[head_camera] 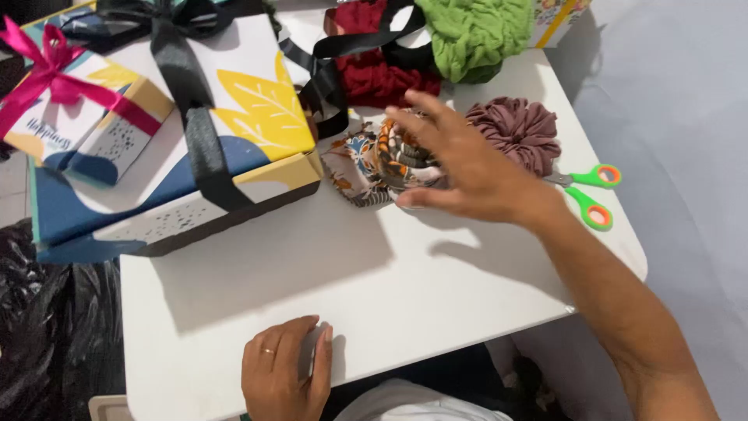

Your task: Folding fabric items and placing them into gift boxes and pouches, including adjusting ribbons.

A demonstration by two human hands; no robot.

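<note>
- The left hand [284, 378] is lying flat and open on the smooth white table [327, 273], holding nothing.
- The right hand [460, 160] is spreading open over the patterned fabric roll [393, 160], touching but not yet gripping it.
- The ruffled mauve scrunchie [518, 129] and scissors [588, 191] are sitting just beyond.
- The ribboned gift box [195, 140] is already sitting tied.

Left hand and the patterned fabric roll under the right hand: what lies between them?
Head view: only bare white table lies between the left hand and the patterned fabric roll that the right hand touches.

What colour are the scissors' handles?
Green with orange inside the loops, on the scissors by the right hand; head view.
</note>
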